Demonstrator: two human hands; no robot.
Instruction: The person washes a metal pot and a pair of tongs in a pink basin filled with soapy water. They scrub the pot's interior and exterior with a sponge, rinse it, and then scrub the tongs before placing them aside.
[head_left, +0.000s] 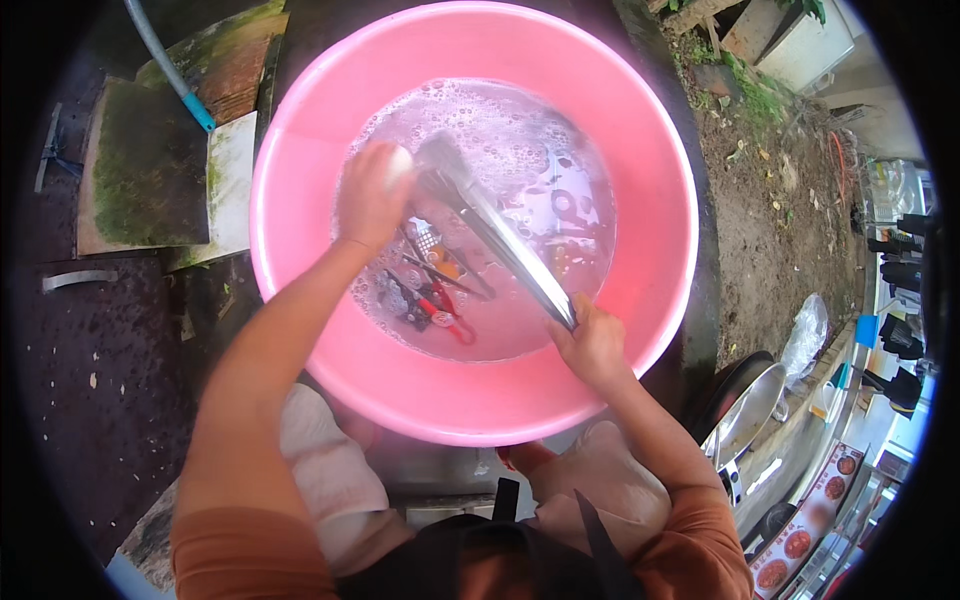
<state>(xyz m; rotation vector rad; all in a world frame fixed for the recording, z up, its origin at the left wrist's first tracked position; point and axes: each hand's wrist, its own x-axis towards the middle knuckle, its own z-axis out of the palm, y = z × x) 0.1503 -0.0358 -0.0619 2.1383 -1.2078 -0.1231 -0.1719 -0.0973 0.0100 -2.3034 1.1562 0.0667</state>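
Observation:
A big pink plastic basin (300, 97) holds soapy water (480, 127) with foam on top. My right hand (592, 341) grips the near end of long metal tongs (510, 247), which slant up and to the left over the water. Their far end is dark and blurred. Beside that end, my left hand (371, 195) is closed around a small white object (399, 165), too blurred to name. Under the water lie several utensils, among them a red-handled tool (442, 311), a perforated metal piece (426, 236) and an orange piece (448, 268).
A grey hose (161, 60) with a teal end hangs at upper left, near mossy boards (146, 165). On the right are bare soil (772, 217), a metal pan (750, 405), a clear plastic bag (806, 337) and a ledge with kitchenware.

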